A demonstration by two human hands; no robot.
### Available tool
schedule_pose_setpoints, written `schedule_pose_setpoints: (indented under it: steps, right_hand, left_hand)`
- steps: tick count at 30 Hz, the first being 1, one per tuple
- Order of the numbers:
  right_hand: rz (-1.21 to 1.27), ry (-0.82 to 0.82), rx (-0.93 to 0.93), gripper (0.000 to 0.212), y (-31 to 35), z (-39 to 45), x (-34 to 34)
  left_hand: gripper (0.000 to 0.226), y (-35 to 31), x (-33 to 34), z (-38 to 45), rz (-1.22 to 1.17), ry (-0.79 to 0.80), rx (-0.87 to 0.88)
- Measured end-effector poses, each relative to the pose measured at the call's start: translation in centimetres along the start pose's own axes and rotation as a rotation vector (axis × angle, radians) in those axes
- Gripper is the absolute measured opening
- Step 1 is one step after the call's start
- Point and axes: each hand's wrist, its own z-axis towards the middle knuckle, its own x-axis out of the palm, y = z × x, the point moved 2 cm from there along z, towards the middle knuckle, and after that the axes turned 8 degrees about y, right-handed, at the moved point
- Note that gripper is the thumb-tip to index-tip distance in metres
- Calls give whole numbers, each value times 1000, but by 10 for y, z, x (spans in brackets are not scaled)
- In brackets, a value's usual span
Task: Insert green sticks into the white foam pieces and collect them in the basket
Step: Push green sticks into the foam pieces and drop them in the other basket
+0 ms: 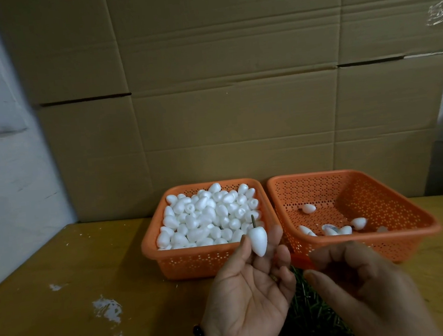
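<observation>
A wall of cardboard boxes [234, 85] stands at the far edge of the yellow counter [64, 291]. Two orange baskets sit side by side: the left basket [152, 245] is heaped with white foam pieces [208, 215], the right basket [423, 224] holds only a few. A pile of green sticks [310, 316] lies near, between the hands. The left hand [249, 298], palm up, pinches a foam piece [259, 241] with a green stick [253, 220] poking up from it. The blurred right hand [361, 284] has its fingers curled, holding nothing visible.
</observation>
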Motion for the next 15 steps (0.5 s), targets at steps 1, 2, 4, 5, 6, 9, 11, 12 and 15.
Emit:
schedule_pose_setpoints:
  steps: [1,2,4,5,6,9,11,12,15]
  right_hand:
    - [-9,-2,-2,33,0,0,0]
    - [-17,-1,-5,33,0,0,0]
    - [-27,6,-9,33,-1,0,1]
    - [-28,7,-12,33,-1,0,1]
    - [-23,6,-13,33,-1,0,1]
    - [-17,7,-10,34,-2,0,3]
    - [1,5,-4,36,-2,1,3]
    - [15,5,-2,37,-3,1,3]
    - [43,-8,-5,42,-6,1,3]
  left_hand:
    - [58,0,0,0,-2,-5,3]
    - [56,0,-1,0,-1,-12,8]
    - [50,0,0,1,24,-32,23]
    - [45,0,0,1,52,-42,30]
    - [40,1,0,1,85,-51,38]
    - [40,3,1,1,166,-95,73]
    - [38,4,1,1,201,-116,103]
    - [32,4,2,1,222,-113,117]
    - [25,4,7,2,283,-104,166]
